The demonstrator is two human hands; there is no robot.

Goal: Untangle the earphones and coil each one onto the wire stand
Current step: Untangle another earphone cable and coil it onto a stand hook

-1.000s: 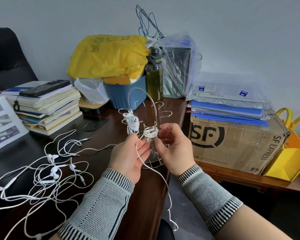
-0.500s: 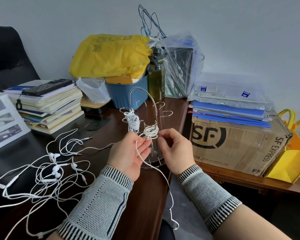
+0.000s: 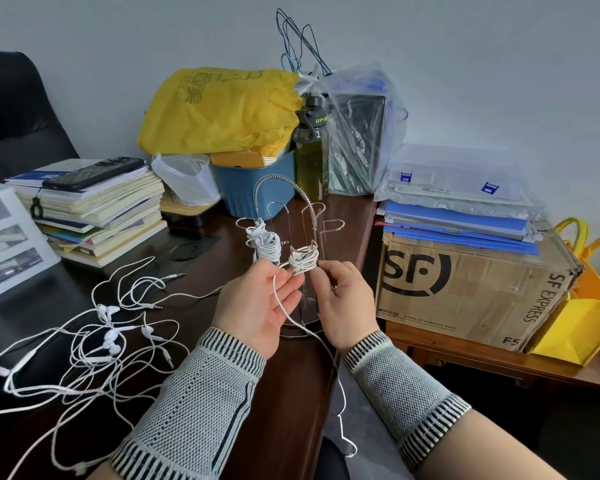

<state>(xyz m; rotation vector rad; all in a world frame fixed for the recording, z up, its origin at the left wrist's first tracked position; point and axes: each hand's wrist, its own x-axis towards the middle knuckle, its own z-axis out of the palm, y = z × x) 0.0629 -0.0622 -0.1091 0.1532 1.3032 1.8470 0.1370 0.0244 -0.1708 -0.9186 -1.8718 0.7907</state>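
A chrome wire stand [image 3: 293, 216] with several hooks stands near the desk's right edge. One white earphone coil [image 3: 264, 241] hangs wound on its left hook. A second coil [image 3: 303, 258] sits on the front hook. My left hand [image 3: 257, 306] pinches that cord just below the second coil, palm up. My right hand [image 3: 343, 303] pinches at the coil's right side. The loose white cord [image 3: 336, 372] runs down from my hands past the desk edge. A tangle of white earphones [image 3: 94, 344] lies on the desk at the left.
A book stack [image 3: 94, 213] with a phone on it stands at the back left. Behind the stand are a blue bin [image 3: 253, 188], a yellow bag [image 3: 222, 109] and a dark bottle [image 3: 312, 154]. An SF cardboard box [image 3: 465, 289] sits on a low table to the right.
Both hands have stayed at the front hook; my right hand's fingers shifted slightly lower and closer to the coil. The hanging cord swung a little.
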